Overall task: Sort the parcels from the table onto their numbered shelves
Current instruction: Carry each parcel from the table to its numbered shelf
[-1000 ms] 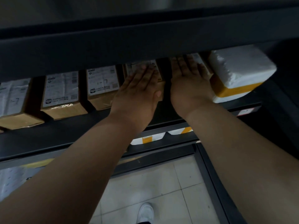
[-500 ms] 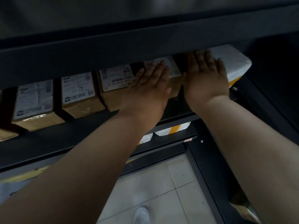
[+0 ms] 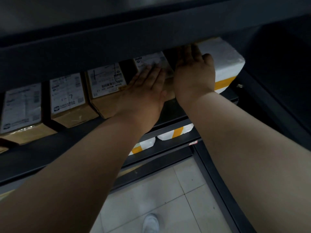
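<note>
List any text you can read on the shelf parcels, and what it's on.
"1-7": handwritten on the label of the second box from the left.
Third box: handwritten strokes, perhaps "1-1", unsure.
Printed text on first box, fourth box and the others: too blurred to read.
Foam parcel: none.

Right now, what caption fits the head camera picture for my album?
Left hand flat on a box, right hand at its side, next to a white parcel on the shelf.
</note>
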The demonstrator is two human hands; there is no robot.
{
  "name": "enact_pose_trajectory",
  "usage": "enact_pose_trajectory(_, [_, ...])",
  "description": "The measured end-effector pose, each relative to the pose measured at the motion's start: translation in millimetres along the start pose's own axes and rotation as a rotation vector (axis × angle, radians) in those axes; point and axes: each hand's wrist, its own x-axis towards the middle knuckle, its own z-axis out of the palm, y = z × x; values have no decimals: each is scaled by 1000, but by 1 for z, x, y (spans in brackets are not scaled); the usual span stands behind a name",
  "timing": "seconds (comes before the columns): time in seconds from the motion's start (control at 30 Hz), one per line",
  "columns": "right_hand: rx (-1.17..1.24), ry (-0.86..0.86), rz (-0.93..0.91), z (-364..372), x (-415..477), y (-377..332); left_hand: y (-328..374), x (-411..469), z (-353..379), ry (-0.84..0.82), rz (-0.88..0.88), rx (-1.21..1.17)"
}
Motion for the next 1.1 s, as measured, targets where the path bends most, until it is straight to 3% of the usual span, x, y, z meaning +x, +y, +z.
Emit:
enact_pose_trajectory(0.73, [5, 41, -32, 2, -11, 10, 0, -3, -12, -85, -5, 56])
enact_pose_trajectory(0.93, [-21, 25, -65, 1, -35, 3, -7, -38, -15, 24, 11, 100])
enact_pose_trajectory(1.1, [90, 133, -101, 12, -68, -10, -15, -67, -21, -38, -32, 97])
